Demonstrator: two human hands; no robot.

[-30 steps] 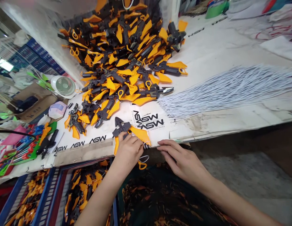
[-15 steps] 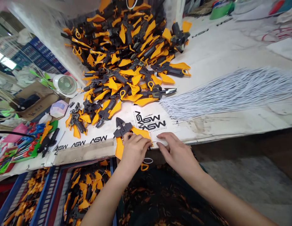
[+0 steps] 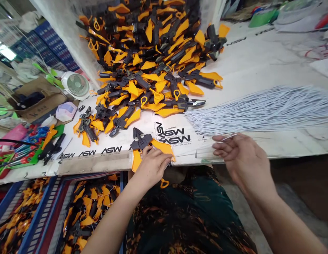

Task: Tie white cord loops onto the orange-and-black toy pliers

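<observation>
Now, left hand (image 3: pixel 152 168) on pliers (image 3: pixel 140 141); right (image 3: pixel 242 155) — raised

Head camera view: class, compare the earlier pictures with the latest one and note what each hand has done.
The right hand has moved rightward, away from the orange-and-black plastic piece, to the ends of the white cords, and may be pinching one, though it is too thin to tell. The left hand stays on the piece. The heap of orange-and-black pieces and the cords lie as they were.
</observation>
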